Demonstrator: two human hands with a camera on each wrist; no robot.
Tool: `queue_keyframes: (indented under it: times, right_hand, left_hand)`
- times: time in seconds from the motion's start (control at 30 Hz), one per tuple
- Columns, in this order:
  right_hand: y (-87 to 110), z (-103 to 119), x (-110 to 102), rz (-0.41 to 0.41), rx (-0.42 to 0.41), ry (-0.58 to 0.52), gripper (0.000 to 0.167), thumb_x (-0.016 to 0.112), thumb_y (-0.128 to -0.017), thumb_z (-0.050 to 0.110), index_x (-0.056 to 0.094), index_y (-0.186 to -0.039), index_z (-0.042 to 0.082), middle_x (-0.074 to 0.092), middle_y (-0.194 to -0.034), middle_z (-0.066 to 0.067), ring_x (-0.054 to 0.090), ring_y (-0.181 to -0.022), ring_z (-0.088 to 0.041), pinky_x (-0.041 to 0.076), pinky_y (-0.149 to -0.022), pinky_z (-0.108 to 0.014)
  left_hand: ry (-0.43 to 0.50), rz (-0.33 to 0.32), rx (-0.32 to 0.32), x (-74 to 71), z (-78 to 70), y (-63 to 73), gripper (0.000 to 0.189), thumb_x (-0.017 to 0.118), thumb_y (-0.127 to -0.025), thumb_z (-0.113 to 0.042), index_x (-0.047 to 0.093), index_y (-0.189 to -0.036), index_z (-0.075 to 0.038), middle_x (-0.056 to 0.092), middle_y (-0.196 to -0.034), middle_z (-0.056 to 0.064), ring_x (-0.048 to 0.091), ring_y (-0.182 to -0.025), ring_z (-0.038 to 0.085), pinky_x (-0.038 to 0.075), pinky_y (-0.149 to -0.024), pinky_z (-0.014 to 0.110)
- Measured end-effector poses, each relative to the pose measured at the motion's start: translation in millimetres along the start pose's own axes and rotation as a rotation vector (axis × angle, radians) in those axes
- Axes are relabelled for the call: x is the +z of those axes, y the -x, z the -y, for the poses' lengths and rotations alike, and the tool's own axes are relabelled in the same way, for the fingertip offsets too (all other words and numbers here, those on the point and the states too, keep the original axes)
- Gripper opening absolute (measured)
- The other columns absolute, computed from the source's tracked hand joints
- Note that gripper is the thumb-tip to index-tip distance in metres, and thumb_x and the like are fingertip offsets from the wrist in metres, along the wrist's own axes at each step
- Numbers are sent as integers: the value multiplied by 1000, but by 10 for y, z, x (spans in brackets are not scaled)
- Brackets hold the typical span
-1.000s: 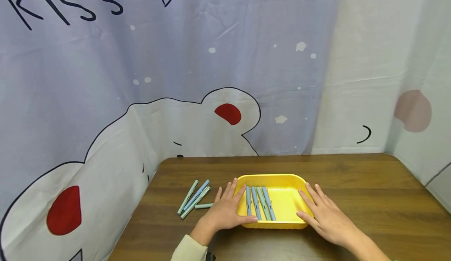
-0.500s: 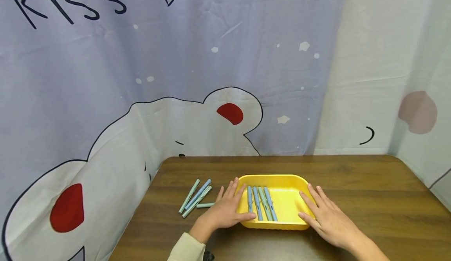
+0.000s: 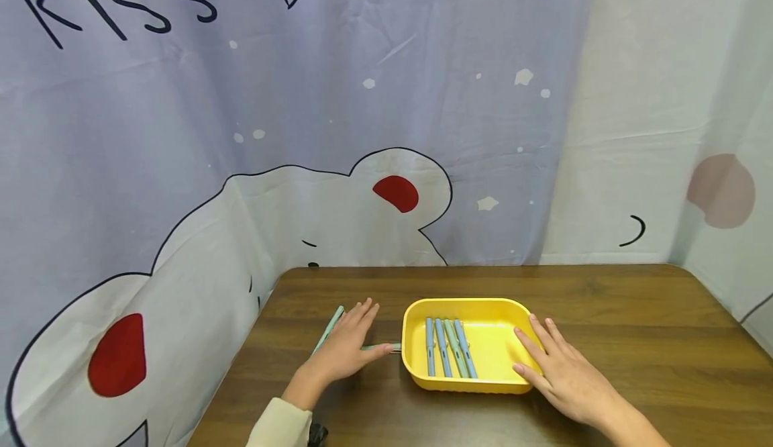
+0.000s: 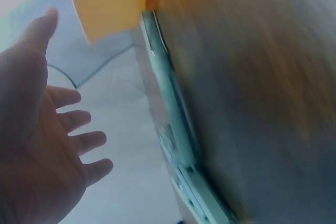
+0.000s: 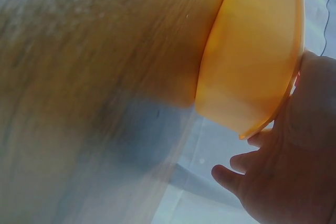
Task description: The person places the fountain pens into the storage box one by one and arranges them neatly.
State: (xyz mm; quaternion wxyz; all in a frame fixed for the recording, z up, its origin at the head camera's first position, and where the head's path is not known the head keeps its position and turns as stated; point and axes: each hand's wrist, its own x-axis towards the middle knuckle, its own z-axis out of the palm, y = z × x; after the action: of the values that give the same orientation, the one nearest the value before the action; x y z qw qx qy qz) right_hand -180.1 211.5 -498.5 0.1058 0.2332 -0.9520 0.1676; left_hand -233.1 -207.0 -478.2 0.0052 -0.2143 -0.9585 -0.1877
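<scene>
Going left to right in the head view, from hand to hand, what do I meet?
Left hand → yellow tray holding first blue pen, second blue pen, green pen, third blue pen → right hand. Partly hidden pens at the left hand are left out.

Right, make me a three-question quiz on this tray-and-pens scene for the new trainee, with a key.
1. How many pens lie in the yellow plastic tray?

2. True or false: in the tray, the green pen lies between two blue pens.

3. Which grip overlaps the tray in the head view? A) left only; B) right only; C) both.

Key:
1. Four.
2. True: from the left, the order is blue, blue, green, blue.
3. B: the right grip reaches over the tray's right rim, while the left grip is off to the tray's left, by the loose pens.
</scene>
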Motion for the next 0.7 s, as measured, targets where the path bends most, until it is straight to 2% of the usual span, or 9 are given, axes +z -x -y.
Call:
queue_keyframes:
  times: [0.17,0.3,0.43,0.7]
  right_hand:
    - [0,1,-10,9,11,-9,62,53,-103,48,47,-153,10,27,-162,-27,30,-143,-55,41,-100,-70]
    - [1,0,-9,19,20,-19,62,54,-103,48,46,-153,11,26,-162,-27,30,-143,-55,41,-100,-69]
    - [2,3,-7,23,20,-25,62,55,-103,47,46,-153,11,26,-163,-26,29,-144,-54,41,-99,-70]
    - [1,11,-8,24,19,-33,62,55,-103,47,46,-153,11,26,-163,-26,30,-144,-54,42,-97,-71]
  left_hand:
    - [-38,-6,17,5,149,95,80,67,-94,-53,42,-154,-5,31,-163,17,28,-150,42,18,-121,60]
    - [-54,7,38,52,213,129,75,72,-93,-45,47,-150,-3,37,-159,19,33,-147,44,25,-118,61]
    - [-69,37,40,102,219,119,71,72,-93,-44,50,-149,-5,42,-157,17,37,-145,42,34,-113,62]
    - [-127,94,52,174,162,50,67,69,-95,-45,51,-148,-9,47,-153,13,40,-143,40,34,-115,57]
